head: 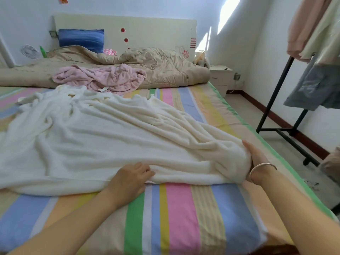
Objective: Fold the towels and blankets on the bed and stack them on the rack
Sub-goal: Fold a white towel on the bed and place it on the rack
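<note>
- Striped sheet (176, 214) covers the bed under both arms.
- On it the white blanket (103, 137) lies wrinkled, spreading from the hands away to the far left.
- At its near hem rests the left hand (131, 178), fingers curled and pinching the edge.
- At the bunched corner the right hand (257, 159), with a bangle (261, 167) on the wrist, holds the cloth; the thumb is on top, the other fingers are hidden by the cloth.
- Well beyond the hands the pink towel (103, 79) lies crumpled, touching the blanket's far edge.
- Behind it lies a beige quilt (165, 69).
- To the right of the right hand the rack (275, 94) stands on the floor, with clothes hanging.
</note>
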Motion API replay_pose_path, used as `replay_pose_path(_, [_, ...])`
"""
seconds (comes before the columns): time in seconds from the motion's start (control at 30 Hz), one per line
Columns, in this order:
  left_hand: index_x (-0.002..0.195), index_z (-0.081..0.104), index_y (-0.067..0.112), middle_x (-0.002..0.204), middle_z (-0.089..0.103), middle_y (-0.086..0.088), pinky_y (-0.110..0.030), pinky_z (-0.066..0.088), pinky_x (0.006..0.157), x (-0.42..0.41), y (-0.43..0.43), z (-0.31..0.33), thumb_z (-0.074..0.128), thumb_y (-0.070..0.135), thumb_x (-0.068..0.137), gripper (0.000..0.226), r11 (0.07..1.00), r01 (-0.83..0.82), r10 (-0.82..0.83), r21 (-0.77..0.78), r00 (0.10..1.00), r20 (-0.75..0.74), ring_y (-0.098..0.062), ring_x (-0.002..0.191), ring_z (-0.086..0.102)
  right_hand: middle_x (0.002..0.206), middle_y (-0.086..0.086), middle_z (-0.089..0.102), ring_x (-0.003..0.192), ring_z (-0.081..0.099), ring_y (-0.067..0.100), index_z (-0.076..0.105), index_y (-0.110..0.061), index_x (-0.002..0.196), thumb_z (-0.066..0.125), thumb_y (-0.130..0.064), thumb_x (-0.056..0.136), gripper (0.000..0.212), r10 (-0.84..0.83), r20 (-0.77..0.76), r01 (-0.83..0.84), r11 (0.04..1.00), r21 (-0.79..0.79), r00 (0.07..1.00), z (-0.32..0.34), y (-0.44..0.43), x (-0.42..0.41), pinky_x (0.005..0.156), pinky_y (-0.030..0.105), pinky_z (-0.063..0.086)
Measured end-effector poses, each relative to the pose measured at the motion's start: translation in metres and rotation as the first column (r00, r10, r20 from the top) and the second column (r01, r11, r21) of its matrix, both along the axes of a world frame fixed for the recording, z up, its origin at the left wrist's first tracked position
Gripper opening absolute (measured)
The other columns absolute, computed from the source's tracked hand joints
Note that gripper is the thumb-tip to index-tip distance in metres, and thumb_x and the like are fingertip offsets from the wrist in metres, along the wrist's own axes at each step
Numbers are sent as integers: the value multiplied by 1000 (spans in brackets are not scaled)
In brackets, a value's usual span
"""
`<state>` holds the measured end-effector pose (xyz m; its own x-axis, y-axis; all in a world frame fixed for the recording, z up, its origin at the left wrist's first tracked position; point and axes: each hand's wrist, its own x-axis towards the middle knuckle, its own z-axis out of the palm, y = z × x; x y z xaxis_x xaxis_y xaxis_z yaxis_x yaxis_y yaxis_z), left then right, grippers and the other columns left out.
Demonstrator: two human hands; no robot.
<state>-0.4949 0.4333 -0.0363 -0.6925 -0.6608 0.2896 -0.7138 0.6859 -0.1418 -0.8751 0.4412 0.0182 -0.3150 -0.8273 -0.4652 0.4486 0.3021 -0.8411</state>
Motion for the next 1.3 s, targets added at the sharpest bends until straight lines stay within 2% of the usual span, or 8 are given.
replay_pose_path(0.1, [109,60,16,102,61,-2,-32,53,53,13,2,7,69,-7,49,65,997,-18,14,-70,999,-51,-22,86,62,88,5,76,77,72,24,71,-18,99,63,-61,81,47,50,0,-49,998,48,999,-1,0,0,79,39,51])
replay_pose_path(0.23, [81,63,21,82,60,7,-29,45,49,26,9,35,57,13,62,22,994,6,-24,-111,987,-157,-17,75,58,81,6,75,75,70,23,70,-17,97,61,-52,87,39,108,-63,-100,989,113,992,6,4,0,75,39,51])
replay_pose_path(0.4, [54,32,13,48,28,-3,-32,20,49,49,13,44,43,24,65,18,918,-125,286,375,866,-411,-13,47,24,63,7,70,52,67,24,64,-16,102,66,-32,86,23,60,-194,-11,970,242,979,8,10,-14,74,41,51])
replay_pose_path(0.57, [54,32,19,57,25,-3,-37,20,60,77,36,34,54,35,76,36,514,-31,347,857,921,-175,-20,56,22,79,11,57,64,53,26,61,-5,106,69,-27,86,30,97,-367,24,950,312,925,-16,36,-13,69,38,45])
replay_pose_path(0.7, [69,76,17,67,64,-1,-24,40,59,67,43,47,51,53,94,50,151,-217,446,964,886,130,-14,57,51,85,9,61,70,57,24,59,-9,106,73,-43,80,46,-7,-331,98,961,260,944,-16,62,-10,59,35,44])
replay_pose_path(0.9, [81,75,16,78,74,3,-20,45,61,37,41,54,35,50,101,55,39,-631,277,775,752,598,-9,65,67,102,14,57,90,57,31,59,-6,111,50,-70,83,71,39,-653,235,915,327,756,-25,78,-41,82,39,47])
replay_pose_path(1.07, [70,70,16,71,71,2,-19,39,52,-4,38,62,40,21,94,38,232,-623,408,747,760,506,-9,56,63,121,12,57,109,53,34,52,-14,130,54,-53,83,61,339,-886,157,902,402,317,-29,84,-26,90,42,46])
replay_pose_path(1.3, [84,68,22,79,72,9,-31,57,76,-70,12,59,51,29,89,19,653,-359,501,667,865,-25,-10,72,70,135,8,49,127,41,31,34,-21,144,67,-35,75,77,468,-861,-8,879,476,200,-23,55,-19,103,43,40])
